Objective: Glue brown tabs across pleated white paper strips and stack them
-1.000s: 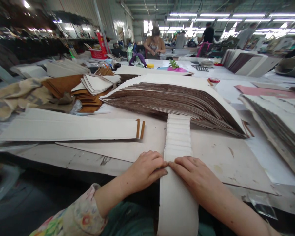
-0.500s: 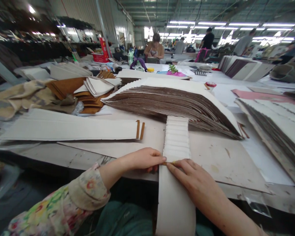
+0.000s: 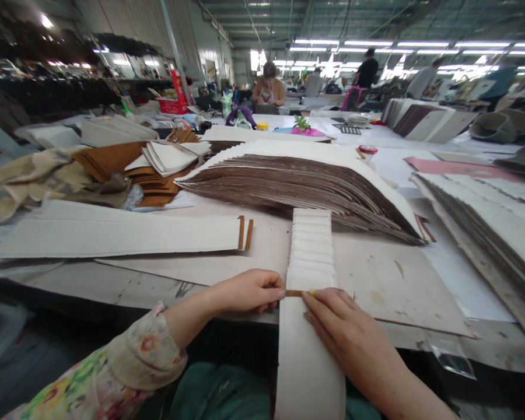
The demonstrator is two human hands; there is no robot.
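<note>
A long white panel (image 3: pixel 308 356) runs from the worktable toward my lap, its upper part (image 3: pixel 311 248) crossed by several ridges. A narrow brown strip (image 3: pixel 295 293) lies across it below the ridges. My left hand (image 3: pixel 265 290) is closed in a pinch at the strip's left end, by the panel's edge. My right hand (image 3: pixel 341 321) lies palm down on the panel's right side, fingers stretched out, fingertips pressing at the strip's right part. A small yellow bit shows at those fingertips; what it is I cannot tell.
Behind the panel rises a bowed stack of white-topped brown sheets (image 3: pixel 297 169). White panels (image 3: pixel 126 233) with two brown strips (image 3: pixel 245 233) at their end lie left. Brown pieces (image 3: pixel 157 186) sit beyond them. More stacked sheets (image 3: pixel 485 216) stand right. A co-worker (image 3: pixel 269 90) sits far back.
My left hand has drawn slightly left, baring more of the brown strip between the hands. My right hand stays on the panel. The whole view has shifted a little.
</note>
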